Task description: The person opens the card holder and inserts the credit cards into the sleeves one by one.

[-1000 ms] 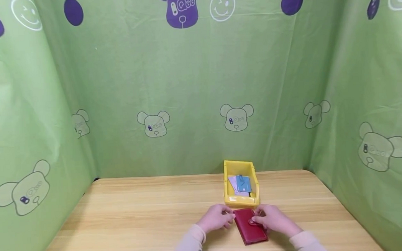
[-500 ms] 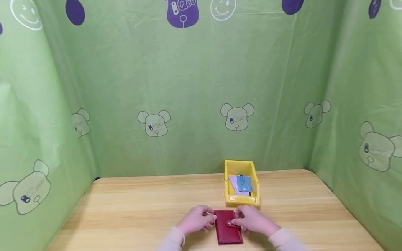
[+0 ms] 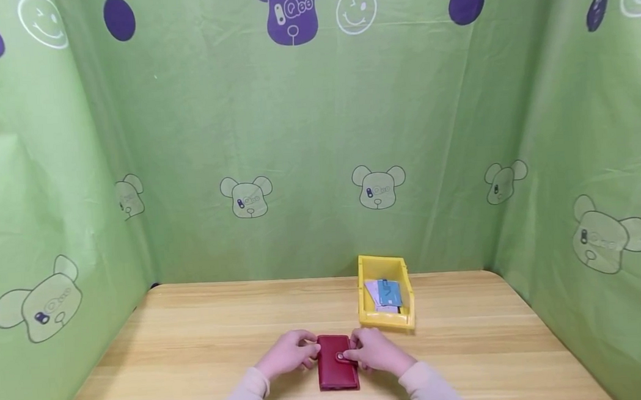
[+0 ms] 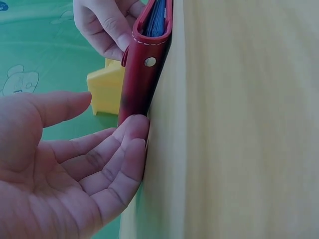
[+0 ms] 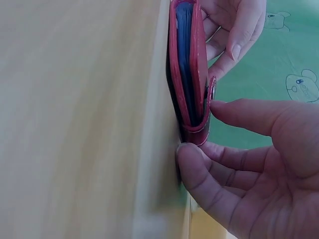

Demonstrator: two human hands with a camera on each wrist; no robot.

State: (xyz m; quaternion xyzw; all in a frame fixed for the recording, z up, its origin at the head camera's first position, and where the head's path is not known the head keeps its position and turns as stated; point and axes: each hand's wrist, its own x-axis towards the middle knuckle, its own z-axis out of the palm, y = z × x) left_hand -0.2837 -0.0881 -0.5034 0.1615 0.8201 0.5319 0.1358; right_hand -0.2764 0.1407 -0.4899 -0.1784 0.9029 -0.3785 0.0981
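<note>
Pinching the red wallet (image 3: 333,373) at its strap (image 3: 340,356), the right hand (image 3: 382,350) faces the left hand (image 3: 287,354), whose loosely bent fingers touch the opposite edge. It lies on or just above the table (image 3: 207,329), near a yellow bin (image 3: 384,320); the blue card (image 3: 389,295) inside seemingly reads "VIP", the curtain (image 3: 304,115) "Qee".

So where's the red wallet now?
In the head view, the red wallet is at bottom centre, between the left hand and the right hand, in front of the yellow bin and to its left.
</note>
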